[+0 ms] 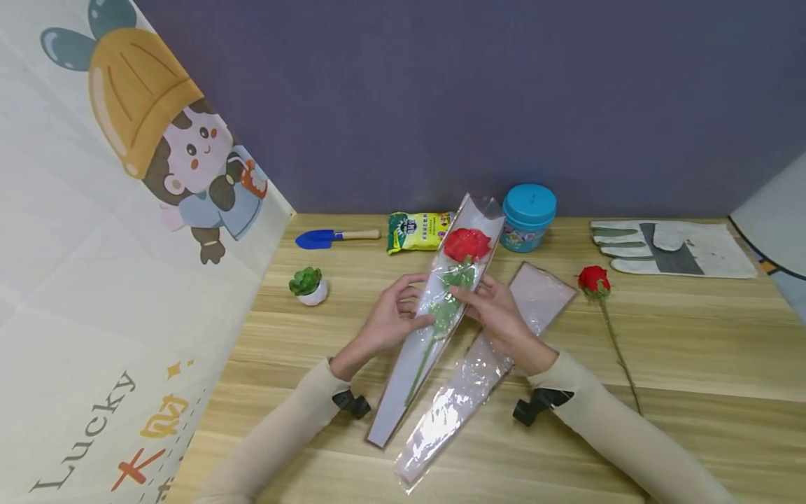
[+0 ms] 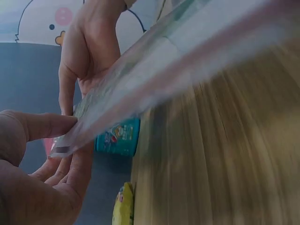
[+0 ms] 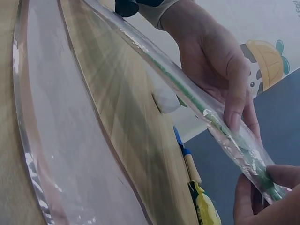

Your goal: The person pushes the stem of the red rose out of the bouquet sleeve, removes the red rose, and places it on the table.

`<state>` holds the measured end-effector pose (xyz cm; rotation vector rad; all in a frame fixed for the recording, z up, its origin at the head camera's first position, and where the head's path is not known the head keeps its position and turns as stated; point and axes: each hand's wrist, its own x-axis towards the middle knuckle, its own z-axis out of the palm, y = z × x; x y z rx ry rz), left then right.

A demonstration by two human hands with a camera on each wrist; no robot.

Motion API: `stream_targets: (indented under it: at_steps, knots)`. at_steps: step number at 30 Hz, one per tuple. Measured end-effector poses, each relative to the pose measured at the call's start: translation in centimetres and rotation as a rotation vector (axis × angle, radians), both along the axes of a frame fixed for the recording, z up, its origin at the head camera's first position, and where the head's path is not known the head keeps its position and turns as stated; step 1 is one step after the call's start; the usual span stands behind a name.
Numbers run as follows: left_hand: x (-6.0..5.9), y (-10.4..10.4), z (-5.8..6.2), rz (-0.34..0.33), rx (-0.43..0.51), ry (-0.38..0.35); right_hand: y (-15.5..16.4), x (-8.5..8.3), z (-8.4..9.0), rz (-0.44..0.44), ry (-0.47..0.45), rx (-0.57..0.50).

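Note:
A long tapered clear flower sleeve (image 1: pixel 393 402) with a white back and brown edges is raised over the table. Inside it lies a red artificial rose (image 1: pixel 467 245) with green leaves and stem. My left hand (image 1: pixel 393 315) grips the sleeve's left edge, thumb on the front and fingers behind. On the opposite edge, a little higher, my right hand (image 1: pixel 500 315) pinches it the same way. In the right wrist view both thumbs press on the plastic of the sleeve (image 3: pixel 206 112). Beneath my right forearm, a second flower sleeve (image 1: pixel 462 395) lies flat on the table.
A loose red rose (image 1: pixel 594 280) lies to the right, below a pair of work gloves (image 1: pixel 676 248). Along the back stand a blue lidded tub (image 1: pixel 529 218) and a yellow-green packet (image 1: pixel 415 232). A blue trowel (image 1: pixel 336 238) and small potted succulent (image 1: pixel 310 285) are at left.

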<state>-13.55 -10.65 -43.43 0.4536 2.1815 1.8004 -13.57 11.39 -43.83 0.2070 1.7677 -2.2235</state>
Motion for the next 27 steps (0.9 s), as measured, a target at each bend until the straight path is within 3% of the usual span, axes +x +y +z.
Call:
stream_targets:
  at_steps: [11,19,27]
  knots:
    - [0.7,1.3,-0.5,-0.018,0.061,-0.037,1.3,-0.5,0.5,-0.040,0.026,0.034]
    - [2.2,1.8,-0.8,-0.065,0.020,-0.075,3.1,-1.3,1.9,-0.101,0.053,0.006]
    - [3.5,2.3,-1.1,-0.111,-0.026,-0.059,5.5,-2.6,4.2,-0.172,0.104,-0.041]
